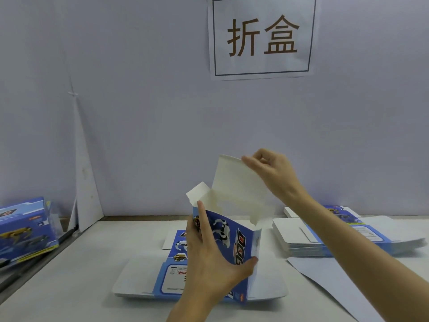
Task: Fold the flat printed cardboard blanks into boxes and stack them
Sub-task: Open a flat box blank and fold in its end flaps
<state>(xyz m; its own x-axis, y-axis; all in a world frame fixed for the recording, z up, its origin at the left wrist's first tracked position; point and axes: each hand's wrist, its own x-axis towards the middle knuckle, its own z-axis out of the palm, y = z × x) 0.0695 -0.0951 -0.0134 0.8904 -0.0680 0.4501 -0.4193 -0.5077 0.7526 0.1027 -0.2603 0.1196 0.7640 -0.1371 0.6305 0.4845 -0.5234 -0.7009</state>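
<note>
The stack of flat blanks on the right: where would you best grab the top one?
Likely its white end flap, coming from the left. That flap lies flat with a free rounded edge facing the table's middle, so a thumb on top and fingers slipped beneath could pinch it. The right forearm crosses the printed part of the stack.
</note>
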